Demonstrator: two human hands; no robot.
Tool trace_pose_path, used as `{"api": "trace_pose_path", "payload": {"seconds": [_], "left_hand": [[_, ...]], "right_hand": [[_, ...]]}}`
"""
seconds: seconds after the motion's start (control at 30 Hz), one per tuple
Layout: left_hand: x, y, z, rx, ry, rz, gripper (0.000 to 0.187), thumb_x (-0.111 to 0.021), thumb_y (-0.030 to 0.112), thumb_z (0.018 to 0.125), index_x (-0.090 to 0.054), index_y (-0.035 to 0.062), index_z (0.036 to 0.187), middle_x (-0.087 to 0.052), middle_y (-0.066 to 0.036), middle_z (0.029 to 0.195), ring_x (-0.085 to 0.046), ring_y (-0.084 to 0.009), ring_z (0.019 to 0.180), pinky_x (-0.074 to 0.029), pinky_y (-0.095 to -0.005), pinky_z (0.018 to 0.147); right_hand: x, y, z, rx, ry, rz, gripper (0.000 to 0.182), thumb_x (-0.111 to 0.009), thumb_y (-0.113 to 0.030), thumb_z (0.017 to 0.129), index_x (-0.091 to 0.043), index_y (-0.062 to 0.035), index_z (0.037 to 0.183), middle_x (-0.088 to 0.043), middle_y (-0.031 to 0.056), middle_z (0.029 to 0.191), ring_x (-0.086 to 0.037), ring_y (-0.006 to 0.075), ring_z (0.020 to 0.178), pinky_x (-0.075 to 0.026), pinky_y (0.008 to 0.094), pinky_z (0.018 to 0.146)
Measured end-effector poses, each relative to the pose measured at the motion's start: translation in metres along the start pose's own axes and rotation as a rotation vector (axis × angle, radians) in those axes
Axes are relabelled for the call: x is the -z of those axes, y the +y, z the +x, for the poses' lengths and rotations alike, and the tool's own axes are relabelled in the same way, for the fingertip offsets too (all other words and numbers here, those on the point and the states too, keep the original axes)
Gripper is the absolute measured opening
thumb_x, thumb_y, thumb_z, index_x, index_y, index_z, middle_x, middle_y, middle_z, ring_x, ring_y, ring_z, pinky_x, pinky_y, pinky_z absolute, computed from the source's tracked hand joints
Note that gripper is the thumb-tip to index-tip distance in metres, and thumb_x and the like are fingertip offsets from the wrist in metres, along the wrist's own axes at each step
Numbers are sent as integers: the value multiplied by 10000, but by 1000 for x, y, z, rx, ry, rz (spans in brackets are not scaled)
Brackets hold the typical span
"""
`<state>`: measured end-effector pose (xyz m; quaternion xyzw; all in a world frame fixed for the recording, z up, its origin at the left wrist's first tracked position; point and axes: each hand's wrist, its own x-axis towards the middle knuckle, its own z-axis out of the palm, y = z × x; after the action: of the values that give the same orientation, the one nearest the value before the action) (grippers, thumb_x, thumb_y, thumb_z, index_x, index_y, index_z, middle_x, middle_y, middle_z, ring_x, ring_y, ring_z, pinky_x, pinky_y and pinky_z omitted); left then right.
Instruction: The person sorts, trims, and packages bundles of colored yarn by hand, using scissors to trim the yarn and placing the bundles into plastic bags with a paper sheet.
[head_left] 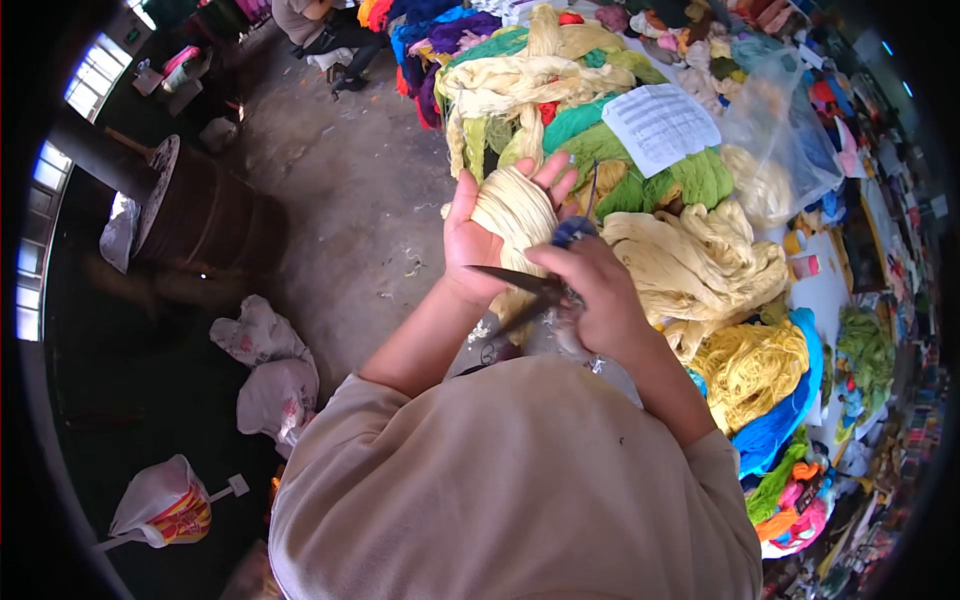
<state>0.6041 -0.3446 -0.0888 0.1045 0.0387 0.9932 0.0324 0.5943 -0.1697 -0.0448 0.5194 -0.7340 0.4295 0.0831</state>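
Note:
A skein of cream yarn (513, 213) lies across the palm of my left hand (474, 245), its fingers curved up around the bundle and its loose lower end hanging down. My right hand (600, 285) grips a pair of scissors (535, 287), whose dark blades are spread apart and point left, just below the skein. Something blue (573, 231) shows at the fingers of my right hand, close beside the yarn. Part of the scissors' handle is hidden by those fingers.
On my right a long table holds heaped yarn: cream skeins (690, 255), golden yarn (755, 365), green yarn (705, 178). A printed sheet (660, 127) and a clear plastic bag (785, 130) lie there. A rusty drum (215, 215) and white bags (270, 380) stand left. Another person (335, 35) sits beyond.

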Motion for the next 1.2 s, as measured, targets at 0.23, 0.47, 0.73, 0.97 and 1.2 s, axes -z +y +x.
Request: {"api": "trace_pose_path", "payload": {"seconds": [0.23, 0.47, 0.73, 0.97, 1.2], "left_hand": [[-3, 47, 3, -232, 59, 168, 734, -411, 590, 967, -391, 48, 1460, -302, -176, 1573, -277, -356, 1454, -227, -535, 1178], [1, 24, 12, -125, 70, 153, 723, -374, 589, 980, -387, 47, 1460, -336, -190, 1551, -313, -355, 1436, -246, -532, 1165], [1, 67, 8, -308, 73, 449, 692, -380, 533, 1009, -320, 45, 1495, -391, -196, 1515, -403, -339, 1379, -322, -430, 1130], [12, 66, 3, -383, -182, 2004, 768, -513, 452, 956, -268, 3, 1529, -266, -187, 1589, -193, -335, 1490, -141, -436, 1201], [-38, 5, 18, -504, -479, 2714, 1014, -369, 894, 759, -416, 201, 1498, -236, -94, 1616, -152, -374, 1493, -32, -519, 1197]], "right_hand": [[-17, 33, -80, -377, -48, 226, 335, -679, 35, 847, -571, -11, 1161, -603, 13, 808, -552, 88, 689, -479, 238, 662], [-21, 48, -12, -49, -28, -11, 376, -654, -16, 837, -589, -103, 1197, -638, 102, 1000, -617, 181, 818, -489, 325, 680], [-28, 70, -99, -947, -79, 698, 239, -541, -213, 965, -628, -57, 1123, -608, 14, 726, -565, 98, 612, -442, 249, 561], [-19, 84, -148, -1223, 260, 736, 353, -532, -277, 990, -575, -2, 1206, -680, 90, 963, -619, 138, 720, -522, 267, 637], [-21, 57, -29, -312, 217, 745, 1019, -861, -71, 702, -222, -16, 1494, -405, 168, 1470, -429, 244, 1349, -363, 387, 1111]]}}
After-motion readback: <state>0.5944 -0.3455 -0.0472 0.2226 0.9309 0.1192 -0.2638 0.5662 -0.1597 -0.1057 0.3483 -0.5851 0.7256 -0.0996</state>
